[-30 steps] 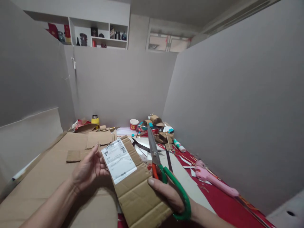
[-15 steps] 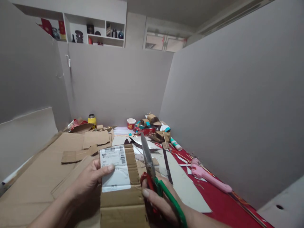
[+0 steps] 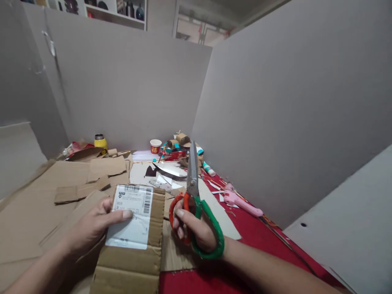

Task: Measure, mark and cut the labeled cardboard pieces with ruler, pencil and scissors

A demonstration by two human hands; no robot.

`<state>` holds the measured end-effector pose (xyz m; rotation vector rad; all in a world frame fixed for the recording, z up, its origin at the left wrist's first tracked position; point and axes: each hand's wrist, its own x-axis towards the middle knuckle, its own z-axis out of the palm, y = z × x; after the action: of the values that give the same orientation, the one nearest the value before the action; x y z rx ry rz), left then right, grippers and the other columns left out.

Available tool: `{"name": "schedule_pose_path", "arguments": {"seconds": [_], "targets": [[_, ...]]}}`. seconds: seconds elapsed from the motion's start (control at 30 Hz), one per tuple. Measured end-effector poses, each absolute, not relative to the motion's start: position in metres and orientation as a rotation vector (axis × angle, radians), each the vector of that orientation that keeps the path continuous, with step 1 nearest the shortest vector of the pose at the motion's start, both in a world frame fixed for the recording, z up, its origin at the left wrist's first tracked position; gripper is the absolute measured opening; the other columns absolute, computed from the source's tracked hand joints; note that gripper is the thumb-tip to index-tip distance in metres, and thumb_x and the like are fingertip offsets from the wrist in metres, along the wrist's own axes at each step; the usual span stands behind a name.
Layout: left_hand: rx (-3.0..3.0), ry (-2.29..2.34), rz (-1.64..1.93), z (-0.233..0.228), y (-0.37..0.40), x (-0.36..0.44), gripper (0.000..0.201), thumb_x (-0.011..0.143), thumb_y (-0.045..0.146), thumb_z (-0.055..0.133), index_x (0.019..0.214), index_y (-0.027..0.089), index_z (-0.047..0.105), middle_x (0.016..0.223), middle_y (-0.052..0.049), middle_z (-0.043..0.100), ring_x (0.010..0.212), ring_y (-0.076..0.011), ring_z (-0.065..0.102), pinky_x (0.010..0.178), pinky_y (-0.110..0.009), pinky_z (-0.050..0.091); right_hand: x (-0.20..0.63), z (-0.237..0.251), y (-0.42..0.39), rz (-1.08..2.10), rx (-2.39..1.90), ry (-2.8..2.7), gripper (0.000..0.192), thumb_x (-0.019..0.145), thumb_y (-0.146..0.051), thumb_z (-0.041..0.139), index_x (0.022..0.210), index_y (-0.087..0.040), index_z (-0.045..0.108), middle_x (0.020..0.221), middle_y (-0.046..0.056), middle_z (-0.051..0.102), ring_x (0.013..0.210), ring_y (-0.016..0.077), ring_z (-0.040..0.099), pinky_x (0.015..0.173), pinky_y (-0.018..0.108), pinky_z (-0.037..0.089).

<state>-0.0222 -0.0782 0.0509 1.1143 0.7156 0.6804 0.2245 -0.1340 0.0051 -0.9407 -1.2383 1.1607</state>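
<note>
My left hand [image 3: 92,226] grips a strip of brown corrugated cardboard [image 3: 134,261] that carries a white shipping label [image 3: 132,216], thumb pressed on the label. My right hand [image 3: 194,228] holds a pair of scissors [image 3: 192,192] with one orange and one green handle loop. The blades point up and away, closed, just right of the cardboard strip. The scissors do not touch the strip.
Flat cardboard sheets [image 3: 45,196] and cut scraps cover the left of the table. A red cloth [image 3: 263,232] covers the right, with a pink glue gun [image 3: 241,200] on it. A yellow flask [image 3: 100,141], a red paper cup [image 3: 155,145] and craft clutter stand at the back. Grey partition walls enclose the table.
The cardboard strip turned from slanted to straight and came lower and left. My right hand rose with the scissors, blades now upright. The camera tilted down.
</note>
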Motion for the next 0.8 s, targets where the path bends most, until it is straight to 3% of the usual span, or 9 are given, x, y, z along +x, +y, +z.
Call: {"name": "schedule_pose_path", "arguments": {"seconds": [0.27, 0.8], "targets": [[1.079, 0.742, 0.694, 0.055, -0.078, -0.016, 0.032, 0.060, 0.034, 0.090, 0.083, 0.015, 0.077, 0.075, -0.007, 0.076, 0.059, -0.0153, 0.066, 0.055, -0.022, 0.053, 0.226, 0.007, -0.130, 1.068, -0.928, -1.210, 0.033, 0.086, -0.046, 0.066, 0.078, -0.016, 0.058, 0.066, 0.001, 0.066, 0.045, 0.0079, 0.055, 0.042, 0.017, 0.043], [1.055, 0.699, 0.607, 0.052, -0.089, -0.013, 0.033, 0.071, 0.033, 0.084, 0.099, 0.017, 0.078, 0.082, -0.010, 0.077, 0.066, -0.0182, 0.069, 0.067, -0.028, 0.053, 0.221, 0.008, -0.133, 1.215, -0.933, -1.138, 0.042, 0.078, -0.055, 0.074, 0.082, -0.016, 0.057, 0.062, -0.001, 0.063, 0.044, 0.0086, 0.055, 0.039, 0.017, 0.042]]}}
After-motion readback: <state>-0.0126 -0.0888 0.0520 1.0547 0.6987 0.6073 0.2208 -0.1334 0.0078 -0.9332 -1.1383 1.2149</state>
